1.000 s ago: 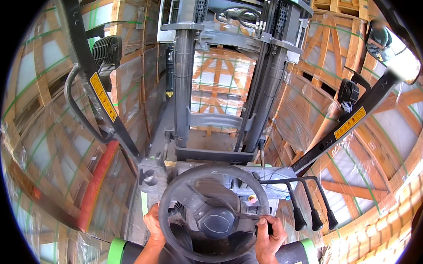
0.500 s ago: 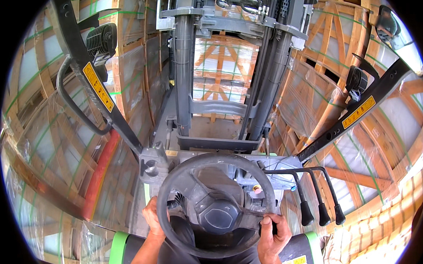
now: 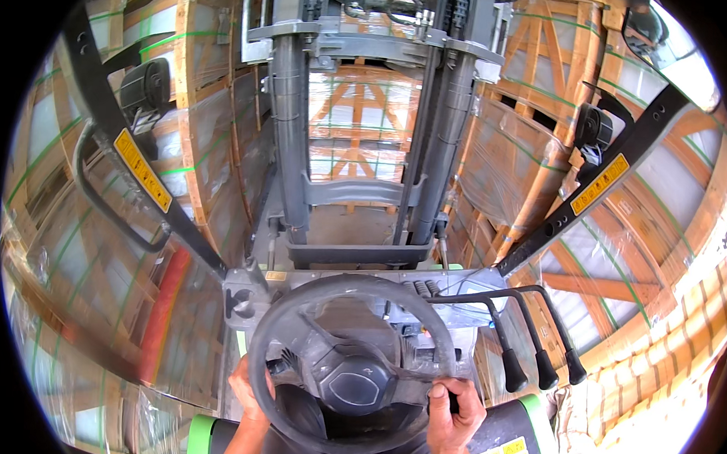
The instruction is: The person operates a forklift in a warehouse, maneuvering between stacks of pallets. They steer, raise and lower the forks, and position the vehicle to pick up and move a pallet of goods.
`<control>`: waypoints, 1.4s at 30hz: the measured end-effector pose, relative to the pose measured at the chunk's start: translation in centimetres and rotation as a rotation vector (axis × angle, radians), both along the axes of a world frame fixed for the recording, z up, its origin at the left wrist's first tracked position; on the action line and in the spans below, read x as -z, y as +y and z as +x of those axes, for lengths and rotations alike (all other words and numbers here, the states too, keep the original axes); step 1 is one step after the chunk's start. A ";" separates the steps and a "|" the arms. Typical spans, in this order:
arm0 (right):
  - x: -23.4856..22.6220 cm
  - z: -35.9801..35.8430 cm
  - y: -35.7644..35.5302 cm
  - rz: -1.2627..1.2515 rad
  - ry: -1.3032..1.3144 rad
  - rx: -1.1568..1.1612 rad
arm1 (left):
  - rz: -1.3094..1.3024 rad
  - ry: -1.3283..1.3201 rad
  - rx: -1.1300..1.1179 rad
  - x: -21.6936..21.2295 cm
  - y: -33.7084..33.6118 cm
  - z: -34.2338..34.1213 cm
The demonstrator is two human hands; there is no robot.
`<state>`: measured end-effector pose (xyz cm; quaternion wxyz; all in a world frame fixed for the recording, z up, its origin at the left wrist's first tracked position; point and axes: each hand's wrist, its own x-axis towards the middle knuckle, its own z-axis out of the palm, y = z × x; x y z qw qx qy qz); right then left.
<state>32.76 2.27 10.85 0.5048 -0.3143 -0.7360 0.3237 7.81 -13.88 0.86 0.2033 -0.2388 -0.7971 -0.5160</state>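
A black steering wheel [image 3: 360,284] sits low in the middle, with a dark hub [image 3: 356,384] at its centre. My left hand [image 3: 247,389] is wrapped round the rim's left side, its fingers partly hidden behind it. On the right side, my right hand [image 3: 455,414] is closed at the rim, and a dark knob-like part shows between its thumb and fingers. To the right of that hand, and apart from it, stand several black-knobbed levers [image 3: 546,369]. My legs show below the wheel.
Ahead rises a forklift mast [image 3: 290,136]. Beyond it stands a wrapped wooden crate [image 3: 357,115]. Stacked crates line the left side [image 3: 201,53] and the right side [image 3: 514,160] closely. Dark frame posts flank me, with a mirror [image 3: 672,50] at upper right.
The view has shifted, so the wheel, mast and crates all appear farther left and mostly slightly lower. Both my hands keep their places on the wheel, which shows no clear turn.
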 end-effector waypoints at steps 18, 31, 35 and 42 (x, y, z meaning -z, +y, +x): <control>-0.7 0.1 -1.0 0.112 0.045 0.002 | 0.016 -0.067 -0.081 0.4 0.0 -0.3; -1.7 0.3 -1.9 0.105 -0.012 0.011 | -0.055 0.056 0.034 -0.4 -1.1 -0.3; -1.6 0.7 -2.9 -0.001 -0.085 0.059 | -0.020 -0.023 0.048 -0.5 -1.2 -0.2; -1.2 -0.2 -4.3 -0.050 -0.067 0.080 | -0.059 -0.098 0.021 -0.8 -1.9 -0.7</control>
